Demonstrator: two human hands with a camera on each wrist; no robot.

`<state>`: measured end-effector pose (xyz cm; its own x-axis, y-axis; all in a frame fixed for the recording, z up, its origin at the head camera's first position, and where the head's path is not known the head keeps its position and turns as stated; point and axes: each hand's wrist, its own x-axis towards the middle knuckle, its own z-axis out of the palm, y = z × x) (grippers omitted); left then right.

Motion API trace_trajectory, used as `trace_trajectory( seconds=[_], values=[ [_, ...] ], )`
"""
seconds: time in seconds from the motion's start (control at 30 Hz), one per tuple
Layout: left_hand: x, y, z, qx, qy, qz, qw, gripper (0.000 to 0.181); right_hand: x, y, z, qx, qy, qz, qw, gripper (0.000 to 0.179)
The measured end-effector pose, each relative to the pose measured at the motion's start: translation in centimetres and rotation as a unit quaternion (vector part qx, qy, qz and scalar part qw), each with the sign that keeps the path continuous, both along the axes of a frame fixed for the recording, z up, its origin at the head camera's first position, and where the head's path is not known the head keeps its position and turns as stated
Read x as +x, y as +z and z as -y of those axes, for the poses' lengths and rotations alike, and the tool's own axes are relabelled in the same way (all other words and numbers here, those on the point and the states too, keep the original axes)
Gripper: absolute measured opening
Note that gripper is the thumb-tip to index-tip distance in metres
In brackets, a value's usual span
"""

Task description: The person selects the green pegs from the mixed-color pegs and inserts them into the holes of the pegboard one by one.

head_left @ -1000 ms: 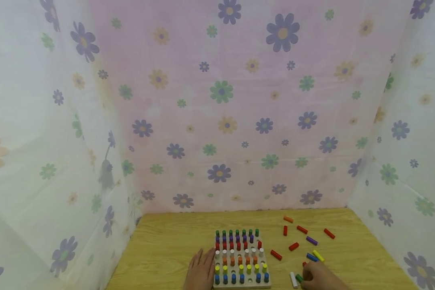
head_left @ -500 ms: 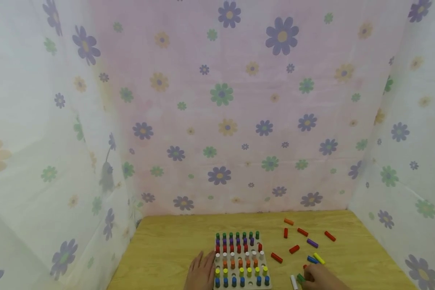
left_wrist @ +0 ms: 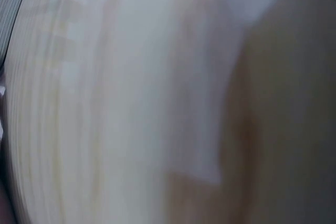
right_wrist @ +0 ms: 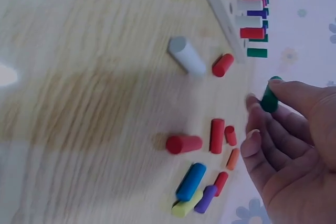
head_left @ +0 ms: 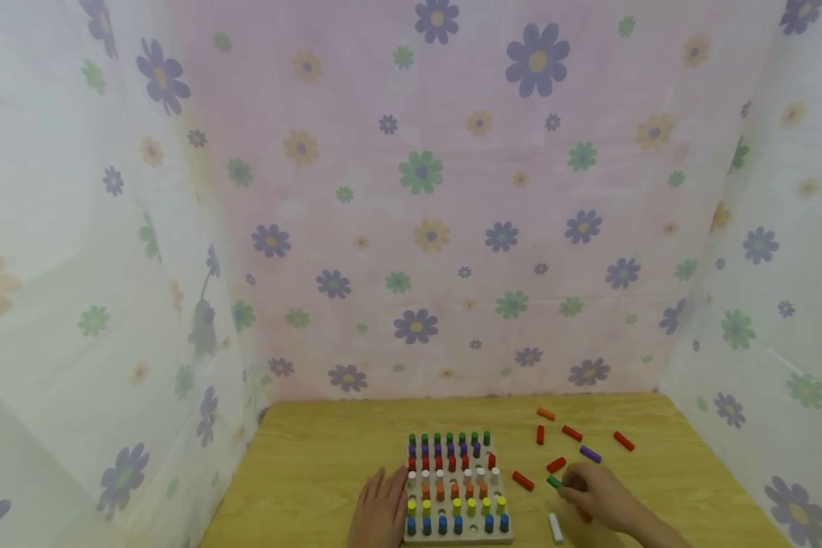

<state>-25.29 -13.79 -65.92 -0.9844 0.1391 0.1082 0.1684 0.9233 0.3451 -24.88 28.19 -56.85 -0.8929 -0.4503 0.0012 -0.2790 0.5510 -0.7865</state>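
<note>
In the head view a pegboard (head_left: 456,541) stands at the table's front, with rows of green, purple, red, white, orange, yellow and blue pegs upright in it. My left hand (head_left: 380,506) lies along the board's left side, fingers extended, fingertips at its edge. To the right of the board, my right hand (head_left: 601,496) pinches a green peg (right_wrist: 270,98) between thumb and fingers, over the loose pegs. A white peg (head_left: 555,528) lies on the table near that hand. The left wrist view is a blur of pale surface.
Loose red pegs (head_left: 523,480), an orange peg (head_left: 546,414) and a purple peg (head_left: 591,454) lie scattered on the wooden table (head_left: 315,449) right of the board. A blue peg (right_wrist: 191,182) and a yellow peg (right_wrist: 187,204) show in the right wrist view. Flowered sheets (head_left: 356,190) surround the table.
My right hand has picked up the green peg from beside the white one and moved it away from me. The left hand stays by the board.
</note>
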Motion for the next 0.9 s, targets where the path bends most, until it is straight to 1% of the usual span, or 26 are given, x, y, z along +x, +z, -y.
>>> trace_trajectory(
  seconds=[0.07,0.17,0.33,0.47,0.57,0.73,0.9],
  values=[
    [0.1,0.0,0.0,0.006,-0.002,0.004,1.0,0.045,0.4,1.1,0.9,-0.002,-0.018,-0.012,0.9998,0.015],
    [0.1,-0.1,-0.1,0.01,-0.003,0.012,0.9999,0.046,0.3,1.9,1.9,-0.003,-0.046,-0.031,0.9984,0.013],
    [0.2,0.1,-0.2,0.002,0.006,0.003,1.0,0.046,-0.5,2.4,3.6,-0.004,-0.101,-0.062,0.9929,0.016],
    [0.1,0.4,-0.2,0.001,0.008,0.0,1.0,0.045,-1.3,2.8,5.3,-0.019,-0.148,-0.057,0.9871,0.015],
    [0.0,0.3,-0.2,0.004,0.005,0.0,1.0,0.046,-2.0,2.6,6.3,-0.027,-0.175,-0.054,0.9827,0.011],
    [0.1,0.1,-0.1,0.004,-0.004,-0.01,0.9999,0.046,-3.0,2.1,7.4,-0.039,-0.189,-0.053,0.9797,0.008],
    [0.2,0.3,-0.1,0.003,0.0,-0.01,0.9999,0.046,-3.8,1.7,8.4,-0.054,-0.188,-0.065,0.9785,0.008]
  ],
)
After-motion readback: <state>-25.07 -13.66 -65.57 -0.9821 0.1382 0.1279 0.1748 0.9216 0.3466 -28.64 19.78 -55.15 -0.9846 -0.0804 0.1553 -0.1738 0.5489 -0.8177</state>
